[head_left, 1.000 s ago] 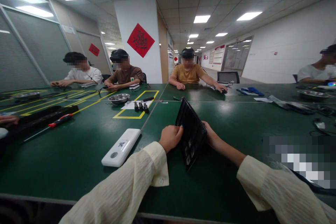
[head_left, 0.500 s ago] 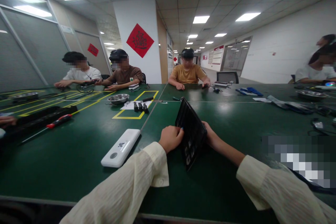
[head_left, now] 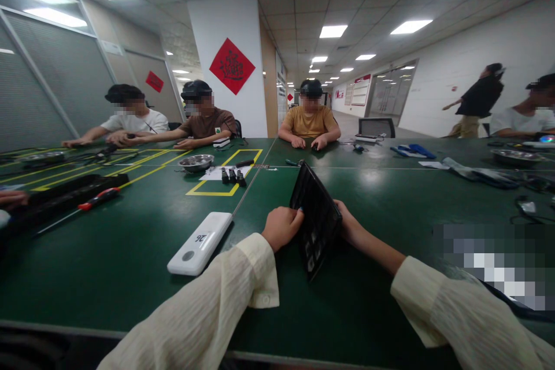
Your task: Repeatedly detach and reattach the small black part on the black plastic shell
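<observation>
A thin black rectangular panel (head_left: pixel 319 225) stands tilted above the table in front of me, with dim patches on its dark face; I cannot tell whether it is a tablet or a shallow case. My right hand (head_left: pixel 344 221) grips its right edge, the fingers partly hidden behind it. My left hand (head_left: pixel 282 228) is closed at the panel's left side, thumb and fingers together against its face. A small bluish spot shows at the fingertips, too small to name. Left of my left forearm lies a white power bank (head_left: pixel 200 244) marked 26.
On the green table (head_left: pixel 399 202) are a metal bowl (head_left: pixel 196 163), several small black parts (head_left: pixel 233 177), a red-handled screwdriver (head_left: pixel 93 199) and a long black tray (head_left: pixel 65 196). Blue cloth (head_left: pixel 414 151) and another metal bowl (head_left: pixel 515 157) lie at right. Several people sit around.
My hands and the black panel hold almost still. Across the table, co-workers' arms have shifted, and a person at the far right has walked leftward into clearer view.
</observation>
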The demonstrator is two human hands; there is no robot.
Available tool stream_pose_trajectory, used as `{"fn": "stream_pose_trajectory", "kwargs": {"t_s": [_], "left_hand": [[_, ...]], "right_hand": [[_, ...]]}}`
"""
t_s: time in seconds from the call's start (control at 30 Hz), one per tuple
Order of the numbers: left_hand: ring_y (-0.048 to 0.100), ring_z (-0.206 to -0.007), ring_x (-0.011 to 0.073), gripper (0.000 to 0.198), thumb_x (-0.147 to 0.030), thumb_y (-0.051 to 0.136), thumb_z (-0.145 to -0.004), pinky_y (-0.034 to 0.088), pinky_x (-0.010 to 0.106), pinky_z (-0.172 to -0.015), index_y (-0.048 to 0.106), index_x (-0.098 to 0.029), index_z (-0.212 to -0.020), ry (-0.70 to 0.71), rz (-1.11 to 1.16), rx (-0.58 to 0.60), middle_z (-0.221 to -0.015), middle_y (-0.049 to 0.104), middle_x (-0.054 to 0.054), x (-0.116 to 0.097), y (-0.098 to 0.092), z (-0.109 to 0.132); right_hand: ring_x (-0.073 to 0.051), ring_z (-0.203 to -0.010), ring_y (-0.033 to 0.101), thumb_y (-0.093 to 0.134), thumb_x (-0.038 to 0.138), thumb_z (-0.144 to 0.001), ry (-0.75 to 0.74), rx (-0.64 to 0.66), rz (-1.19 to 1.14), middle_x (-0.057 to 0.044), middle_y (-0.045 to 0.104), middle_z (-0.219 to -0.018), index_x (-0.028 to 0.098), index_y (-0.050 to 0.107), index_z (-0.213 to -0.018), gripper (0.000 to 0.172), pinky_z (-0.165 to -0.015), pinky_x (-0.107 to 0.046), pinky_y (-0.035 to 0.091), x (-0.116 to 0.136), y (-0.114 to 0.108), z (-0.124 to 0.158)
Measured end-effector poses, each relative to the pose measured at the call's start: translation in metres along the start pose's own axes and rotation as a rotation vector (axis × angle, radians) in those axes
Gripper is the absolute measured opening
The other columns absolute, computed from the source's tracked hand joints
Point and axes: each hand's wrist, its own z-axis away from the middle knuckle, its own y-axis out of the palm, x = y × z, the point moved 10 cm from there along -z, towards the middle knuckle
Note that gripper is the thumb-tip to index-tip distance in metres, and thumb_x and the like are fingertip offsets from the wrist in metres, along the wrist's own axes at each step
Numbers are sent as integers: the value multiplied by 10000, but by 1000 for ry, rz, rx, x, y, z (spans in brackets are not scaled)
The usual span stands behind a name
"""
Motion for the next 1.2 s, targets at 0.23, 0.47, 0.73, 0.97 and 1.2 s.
{"fn": "stream_pose_trajectory", "kwargs": {"t_s": [0.23,0.47,0.73,0.97,1.2], "left_hand": [[612,-696,181,567,-404,223,-920,302,266,-563,695,-147,-737,-7,-21,5,-710,658,97,1,0,0],[619,-727,185,502,-380,262,-904,319,267,-580,682,-156,-743,-2,-23,13,-744,670,90,-2,-2,1],[623,-745,194,494,-379,264,-903,338,268,-597,679,-161,-749,16,-25,13,-765,672,94,-4,-4,2],[620,-745,188,443,-355,297,-891,341,254,-600,674,-171,-751,7,-27,11,-763,672,84,-4,-4,3],[624,-786,207,480,-380,258,-901,342,282,-625,670,-170,-771,34,-35,-2,-795,676,95,-4,-3,2]], "right_hand": [[-189,-644,601,632,411,-669,22,-2,-30,18,609,-728,275,422,-1049,455,-528,-301,454,5,6,6],[-186,-660,606,638,397,-670,18,-9,-35,15,615,-752,270,435,-1039,440,-534,-295,458,4,4,4],[-183,-657,598,615,382,-700,8,2,-15,15,617,-764,277,444,-1030,386,-516,-287,451,4,3,4],[-188,-657,602,626,390,-672,13,0,-14,19,619,-758,278,433,-1043,433,-505,-285,450,3,4,4],[-199,-685,614,629,383,-679,26,-1,-21,19,619,-755,276,422,-1034,425,-535,-306,466,11,9,10]]}}
